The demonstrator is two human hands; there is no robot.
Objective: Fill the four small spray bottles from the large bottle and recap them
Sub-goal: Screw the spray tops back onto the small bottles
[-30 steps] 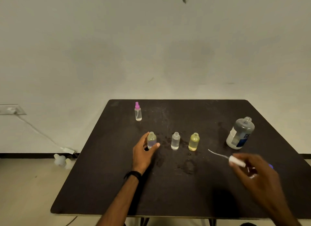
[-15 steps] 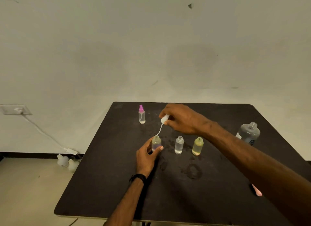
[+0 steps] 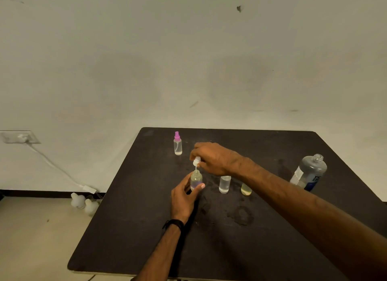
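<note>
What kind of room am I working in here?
Probably a bare, makeshift workroom, not a lab: a scuffed plain wall, a dark folding-style table, and a wall socket with a cable trailing to the floor.

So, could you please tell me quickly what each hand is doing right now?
Left hand: grips the small spray bottle, standing on the table.
Right hand: pinches the white spray cap, its tube entering that bottle's neck.

The desk is matt black with a faintly mottled, stained surface, while the small spray bottles are clear glossy plastic and the large bottle is translucent grey plastic bearing a paper label.
</note>
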